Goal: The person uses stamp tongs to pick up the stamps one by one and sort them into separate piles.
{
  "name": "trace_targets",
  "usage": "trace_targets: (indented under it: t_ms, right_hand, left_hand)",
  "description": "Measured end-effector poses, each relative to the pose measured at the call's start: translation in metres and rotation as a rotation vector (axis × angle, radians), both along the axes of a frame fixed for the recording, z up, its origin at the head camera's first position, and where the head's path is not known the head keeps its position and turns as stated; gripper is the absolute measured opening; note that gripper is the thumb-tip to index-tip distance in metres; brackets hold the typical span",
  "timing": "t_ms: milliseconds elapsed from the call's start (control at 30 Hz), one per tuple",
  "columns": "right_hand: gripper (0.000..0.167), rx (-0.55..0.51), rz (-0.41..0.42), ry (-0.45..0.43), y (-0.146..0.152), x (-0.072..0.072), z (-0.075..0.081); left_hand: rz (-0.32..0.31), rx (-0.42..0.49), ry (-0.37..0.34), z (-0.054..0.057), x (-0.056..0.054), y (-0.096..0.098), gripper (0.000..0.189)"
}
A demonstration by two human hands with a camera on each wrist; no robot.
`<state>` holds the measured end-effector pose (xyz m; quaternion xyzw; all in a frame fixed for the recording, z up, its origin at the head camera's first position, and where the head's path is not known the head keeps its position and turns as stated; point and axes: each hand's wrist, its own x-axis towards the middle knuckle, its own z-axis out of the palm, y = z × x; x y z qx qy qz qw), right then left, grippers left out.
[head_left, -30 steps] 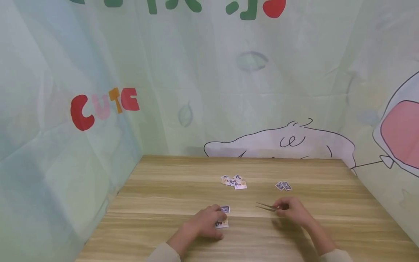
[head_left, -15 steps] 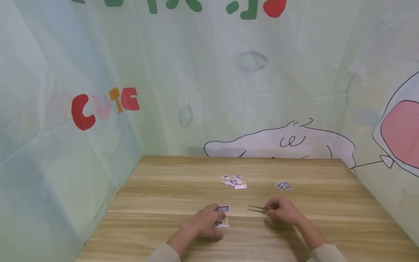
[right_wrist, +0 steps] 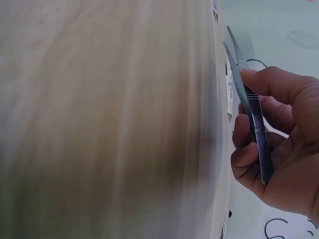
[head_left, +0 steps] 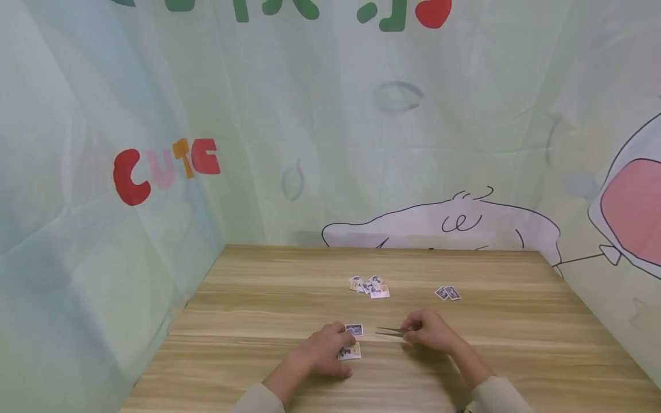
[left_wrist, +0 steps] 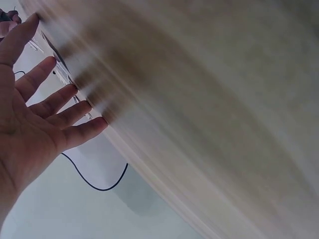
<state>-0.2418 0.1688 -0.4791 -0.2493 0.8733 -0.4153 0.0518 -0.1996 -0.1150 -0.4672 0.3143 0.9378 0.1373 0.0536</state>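
Note:
My right hand point(head_left: 432, 330) grips a pair of metal tweezers point(right_wrist: 256, 117) between thumb and fingers. In the head view their tips stand apart and point left, just right of a dark-blue stamp-like picture point(head_left: 354, 329) with a white border. Nothing shows between the tips. My left hand point(head_left: 325, 349) rests on the table with fingers spread; its fingertips touch the wood in the left wrist view. It partly covers a cream stamp-like picture point(head_left: 352, 351), which lies nearer me than the dark-blue one.
Farther back on the wooden table point(head_left: 258, 315) lies an overlapping pile of several small cream pictures point(head_left: 379, 291). Two dark pictures point(head_left: 452, 293) overlap to its right. A printed cloth backdrop point(head_left: 289, 137) hangs along the back and sides.
My right hand has moved left with the tweezers, bringing their tips closer to the dark-blue picture. The left hand and the pictures have stayed in place.

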Motion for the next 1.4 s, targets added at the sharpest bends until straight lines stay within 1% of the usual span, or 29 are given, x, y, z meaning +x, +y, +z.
trace_targets:
  t_ms: [267,633,833,1067,1400]
  right_hand:
    - [0.012,0.023,0.007,-0.016,-0.012,-0.003,0.001]
    - [0.01,0.033,0.032,-0.015,-0.028,-0.008,-0.001]
    - [0.01,0.031,0.037,-0.032,-0.033,-0.007,0.001]
    - [0.007,0.057,0.049,-0.009,-0.037,-0.007,0.001]
    - [0.009,0.067,0.061,0.023,-0.039,-0.008,-0.001]
  left_hand:
    - [-0.004,-0.005,-0.001,0.001,0.0,0.0,0.051]
    - [-0.007,-0.009,0.013,0.002,-0.002,0.0,0.051]
    - [-0.002,-0.012,-0.01,0.004,0.0,0.002,0.052]
    - [-0.011,-0.021,-0.002,0.003,0.0,0.002,0.051]
    - [-0.01,-0.025,-0.019,0.003,0.0,0.001,0.05]
